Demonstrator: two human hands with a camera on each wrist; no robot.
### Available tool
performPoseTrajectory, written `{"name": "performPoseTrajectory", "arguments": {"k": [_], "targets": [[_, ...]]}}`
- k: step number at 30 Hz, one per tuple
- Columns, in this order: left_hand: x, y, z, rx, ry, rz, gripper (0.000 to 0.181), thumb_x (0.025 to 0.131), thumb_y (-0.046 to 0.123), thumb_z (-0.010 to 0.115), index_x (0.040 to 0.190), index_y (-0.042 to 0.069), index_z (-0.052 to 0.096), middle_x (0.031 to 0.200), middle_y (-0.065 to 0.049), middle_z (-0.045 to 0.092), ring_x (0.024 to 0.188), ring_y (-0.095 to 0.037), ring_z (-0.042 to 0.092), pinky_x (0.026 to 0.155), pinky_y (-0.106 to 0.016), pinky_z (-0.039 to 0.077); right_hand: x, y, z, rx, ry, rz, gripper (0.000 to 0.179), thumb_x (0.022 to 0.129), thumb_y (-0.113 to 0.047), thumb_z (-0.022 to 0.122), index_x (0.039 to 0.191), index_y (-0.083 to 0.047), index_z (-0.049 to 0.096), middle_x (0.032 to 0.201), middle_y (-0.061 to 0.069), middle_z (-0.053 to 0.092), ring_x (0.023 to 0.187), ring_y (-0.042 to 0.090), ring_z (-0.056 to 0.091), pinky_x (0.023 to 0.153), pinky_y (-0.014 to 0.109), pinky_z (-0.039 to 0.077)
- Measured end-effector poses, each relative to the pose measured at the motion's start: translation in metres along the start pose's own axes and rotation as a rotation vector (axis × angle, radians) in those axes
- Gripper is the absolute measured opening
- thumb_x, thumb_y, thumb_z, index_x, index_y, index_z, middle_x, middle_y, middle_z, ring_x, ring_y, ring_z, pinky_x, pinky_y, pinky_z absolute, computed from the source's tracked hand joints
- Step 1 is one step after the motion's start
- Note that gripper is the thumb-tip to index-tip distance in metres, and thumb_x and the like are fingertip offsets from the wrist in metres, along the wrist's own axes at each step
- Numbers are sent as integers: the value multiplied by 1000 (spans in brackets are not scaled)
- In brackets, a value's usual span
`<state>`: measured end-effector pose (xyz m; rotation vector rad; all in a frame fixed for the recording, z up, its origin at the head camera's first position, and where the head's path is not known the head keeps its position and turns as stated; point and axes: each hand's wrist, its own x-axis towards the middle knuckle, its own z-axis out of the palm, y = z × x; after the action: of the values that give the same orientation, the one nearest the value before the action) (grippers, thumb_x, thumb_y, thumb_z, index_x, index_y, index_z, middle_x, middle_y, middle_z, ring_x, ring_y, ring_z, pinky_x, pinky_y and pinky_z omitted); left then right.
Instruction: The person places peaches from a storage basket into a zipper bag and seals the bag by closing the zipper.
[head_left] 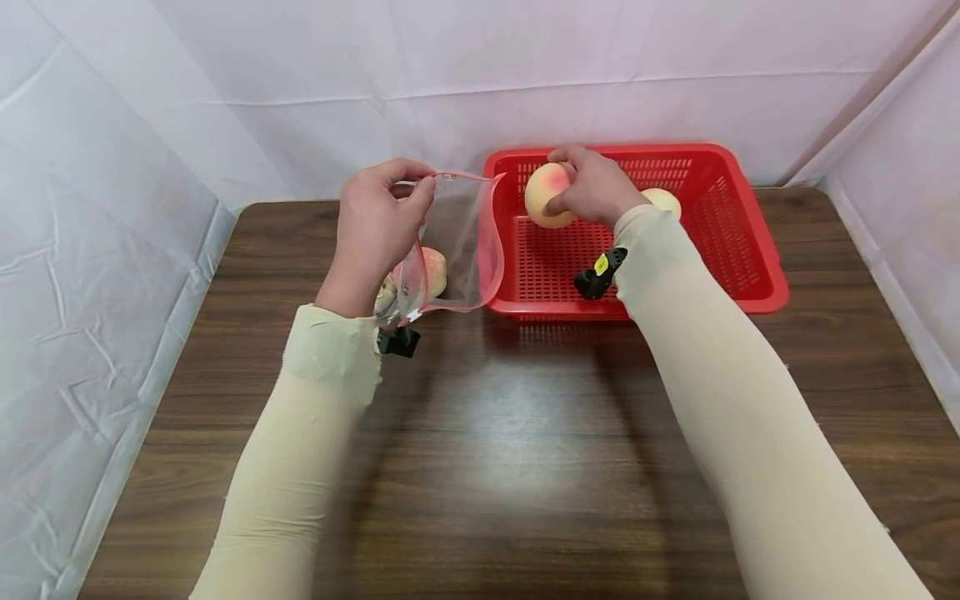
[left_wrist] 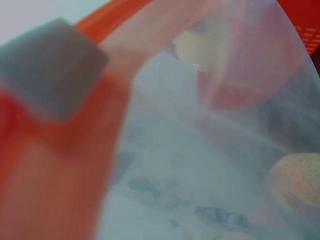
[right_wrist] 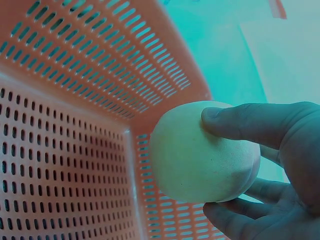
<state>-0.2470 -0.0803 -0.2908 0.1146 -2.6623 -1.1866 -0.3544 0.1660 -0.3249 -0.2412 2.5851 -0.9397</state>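
Observation:
A peach [head_left: 548, 197], pale yellow with a pink blush, is gripped between the thumb and fingers of my right hand [head_left: 596, 185] inside the left part of the red basket [head_left: 750, 250]. In the right wrist view the same peach [right_wrist: 195, 155] shows near the basket's slotted wall. My left hand [head_left: 382, 221] pinches the red-edged rim of a clear plastic bag [head_left: 461, 217], whose mouth gapes toward the basket. Another peach [head_left: 433, 273] sits low in the bag, seen through the plastic. A blurred grey zipper slider [left_wrist: 52, 70] fills the left wrist view's upper left.
One more pale peach [head_left: 663, 202] lies in the basket, partly behind my right wrist. The basket stands at the back of the brown wooden table [head_left: 510, 450]. White cloth [head_left: 300, 92] hangs behind and at both sides.

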Motion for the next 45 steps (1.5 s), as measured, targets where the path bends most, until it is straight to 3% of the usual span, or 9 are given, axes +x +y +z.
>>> {"name": "performPoseTrajectory", "arguments": {"k": [6,18,33,45], "targets": [[3,3,-1,54,14,-2,25,94,29,56,107,18,74,110,1,72,98,-7,68,79,-25,54,-6,-8,-4,12,10,-4,82,82,-28,76,151,-27,31,150,3,42,127,26,43,105,42,43],[5,1,-1,71,20,-1,26,94,30,55,107,18,74,108,0,72,99,-10,68,81,-27,54,-22,-13,-1,71,40,-37,79,81,-31,77,149,-32,34,149,1,43,129,24,43,103,41,43],[5,-1,1,66,25,24,25,93,29,56,107,16,74,106,-1,73,95,-8,69,79,-25,54,-47,-14,1,105,104,-145,79,78,-32,79,146,-34,39,144,-5,46,125,20,46,101,42,44],[3,-4,1,5,29,40,23,93,26,58,105,15,75,104,-2,73,93,-8,70,77,-23,54,-71,-17,5,155,134,-213,76,77,-30,81,142,-33,43,139,-5,51,123,16,50,100,37,47]]}}
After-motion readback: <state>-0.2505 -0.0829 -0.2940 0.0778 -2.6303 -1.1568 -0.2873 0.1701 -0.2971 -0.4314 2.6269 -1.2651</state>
